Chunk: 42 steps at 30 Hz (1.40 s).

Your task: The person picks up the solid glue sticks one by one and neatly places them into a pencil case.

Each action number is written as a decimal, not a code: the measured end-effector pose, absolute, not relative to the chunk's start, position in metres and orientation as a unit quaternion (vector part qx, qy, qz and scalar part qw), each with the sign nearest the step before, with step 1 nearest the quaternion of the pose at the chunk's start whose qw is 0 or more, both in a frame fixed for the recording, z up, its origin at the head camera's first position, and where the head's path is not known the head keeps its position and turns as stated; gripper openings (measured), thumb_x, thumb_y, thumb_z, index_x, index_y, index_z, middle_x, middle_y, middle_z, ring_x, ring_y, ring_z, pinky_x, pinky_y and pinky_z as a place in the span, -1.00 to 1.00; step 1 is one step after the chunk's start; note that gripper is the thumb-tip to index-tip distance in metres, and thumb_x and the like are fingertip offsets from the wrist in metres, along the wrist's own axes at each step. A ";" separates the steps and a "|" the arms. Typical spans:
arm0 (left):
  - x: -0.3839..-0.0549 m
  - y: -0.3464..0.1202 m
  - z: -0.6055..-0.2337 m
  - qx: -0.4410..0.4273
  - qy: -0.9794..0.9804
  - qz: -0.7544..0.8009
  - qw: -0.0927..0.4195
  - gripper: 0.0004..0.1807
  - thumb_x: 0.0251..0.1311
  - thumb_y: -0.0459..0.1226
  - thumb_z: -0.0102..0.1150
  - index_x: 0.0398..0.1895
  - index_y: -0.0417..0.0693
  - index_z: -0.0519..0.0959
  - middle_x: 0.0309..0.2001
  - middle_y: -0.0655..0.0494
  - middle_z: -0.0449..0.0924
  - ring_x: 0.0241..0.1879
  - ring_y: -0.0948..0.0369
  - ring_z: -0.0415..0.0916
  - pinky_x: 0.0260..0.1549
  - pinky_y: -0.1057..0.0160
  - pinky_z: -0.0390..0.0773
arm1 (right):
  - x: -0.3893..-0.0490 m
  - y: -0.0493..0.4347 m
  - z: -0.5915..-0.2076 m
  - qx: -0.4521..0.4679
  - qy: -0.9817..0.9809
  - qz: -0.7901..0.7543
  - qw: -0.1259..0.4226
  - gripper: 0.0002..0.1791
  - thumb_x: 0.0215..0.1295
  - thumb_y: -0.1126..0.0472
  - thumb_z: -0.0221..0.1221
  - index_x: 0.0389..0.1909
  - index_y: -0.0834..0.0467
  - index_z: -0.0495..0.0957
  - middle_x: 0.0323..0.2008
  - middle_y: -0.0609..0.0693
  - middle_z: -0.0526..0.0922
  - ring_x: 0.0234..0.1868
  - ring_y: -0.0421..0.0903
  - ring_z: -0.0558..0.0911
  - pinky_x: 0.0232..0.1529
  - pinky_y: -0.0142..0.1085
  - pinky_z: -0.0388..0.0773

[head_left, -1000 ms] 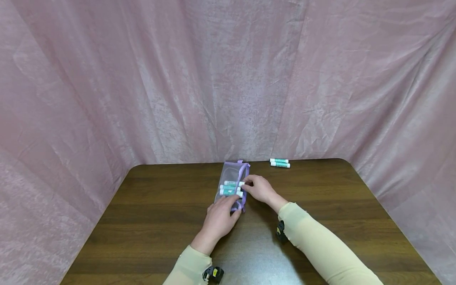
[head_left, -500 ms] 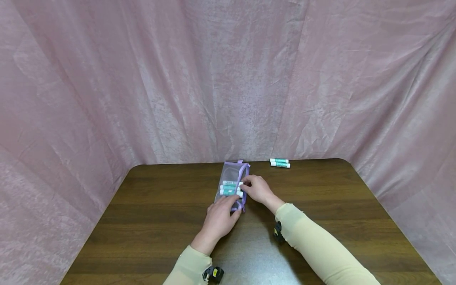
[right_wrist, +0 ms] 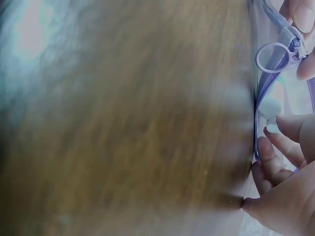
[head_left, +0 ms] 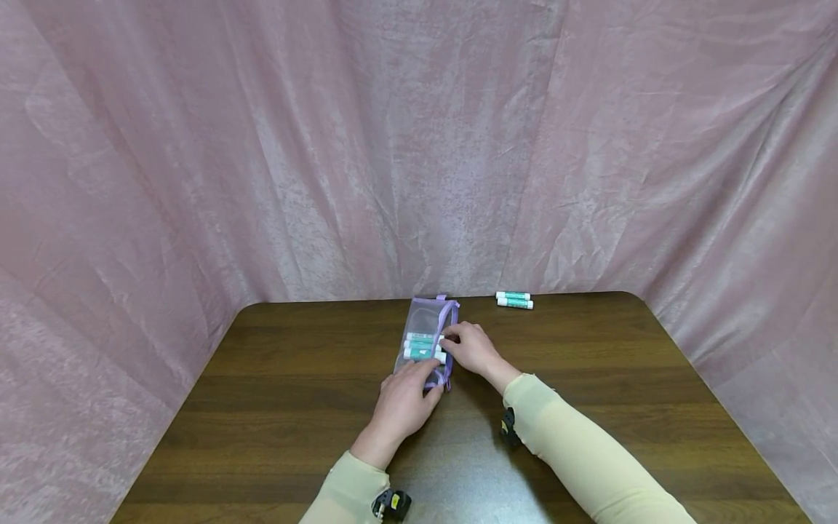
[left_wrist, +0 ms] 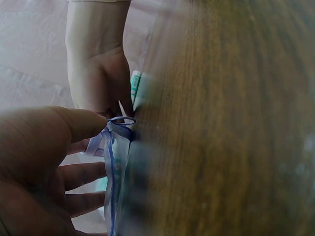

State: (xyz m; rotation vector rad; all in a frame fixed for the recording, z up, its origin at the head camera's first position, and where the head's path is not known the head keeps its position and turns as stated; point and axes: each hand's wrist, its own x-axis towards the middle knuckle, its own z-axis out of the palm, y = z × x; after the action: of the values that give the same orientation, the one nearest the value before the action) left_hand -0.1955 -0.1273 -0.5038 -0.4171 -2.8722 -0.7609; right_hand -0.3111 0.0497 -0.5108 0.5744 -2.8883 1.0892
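A see-through mesh zip pouch with purple trim [head_left: 425, 313] lies lengthwise on the table, its zipped side facing right and parted. Several white-and-green glue sticks [head_left: 422, 354] lie crosswise inside, visible through the mesh. My left hand [head_left: 404, 400] holds the pouch's near end, thumb and fingers on either side of the zip end, beside the ring pull [right_wrist: 272, 58]. At the opening, my right hand [head_left: 474, 348] pinches the white end of the farthest glue stick [right_wrist: 271, 126] between thumb and finger; most of that stick is within the pouch.
Two more glue sticks [head_left: 514, 300] lie side by side near the table's back edge, right of the pouch. Behind the brown wooden table [head_left: 294, 407] hangs a pink curtain [head_left: 419, 145].
My right hand has shifted slightly left, and the glue stick it pinches has slid farther into the pouch, beside the others. My left hand has stayed in place.
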 end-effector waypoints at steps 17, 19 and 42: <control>-0.196 -0.128 -0.504 -0.141 -0.955 -0.248 0.075 -0.53 0.50 -0.17 0.42 0.41 0.01 0.65 0.34 -0.03 0.70 0.39 -0.17 0.56 0.18 -0.45 0.52 | -0.309 0.047 -0.509 0.182 -0.921 0.344 -0.002 -0.72 0.63 0.17 0.27 0.16 0.18 0.81 0.05 0.15 0.76 0.19 0.22 0.61 0.27 0.10 0.54; -0.196 -0.128 -0.504 -0.142 -0.955 -0.249 0.076 -0.53 0.50 -0.17 0.42 0.41 0.00 0.65 0.33 -0.04 0.70 0.39 -0.18 0.56 0.17 -0.45 0.52 | -0.309 0.047 -0.509 0.183 -0.922 0.341 0.000 -0.73 0.63 0.17 0.28 0.15 0.18 0.82 0.04 0.15 0.76 0.19 0.22 0.61 0.27 0.10 0.54; -0.196 -0.128 -0.505 -0.136 -0.956 -0.249 0.070 -0.52 0.52 -0.13 0.41 0.43 0.02 0.64 0.34 -0.04 0.69 0.40 -0.18 0.55 0.20 -0.44 0.50 | -0.310 0.047 -0.511 0.181 -0.924 0.338 0.001 -0.73 0.62 0.19 0.26 0.13 0.20 0.82 0.05 0.16 0.74 0.19 0.23 0.60 0.27 0.10 0.53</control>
State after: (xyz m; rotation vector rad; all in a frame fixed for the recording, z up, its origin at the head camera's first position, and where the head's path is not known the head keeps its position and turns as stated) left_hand -0.1964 -0.1279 -0.5049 -0.4087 -2.8786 -0.7492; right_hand -0.3102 0.0475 -0.5112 0.5679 -2.8999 1.0596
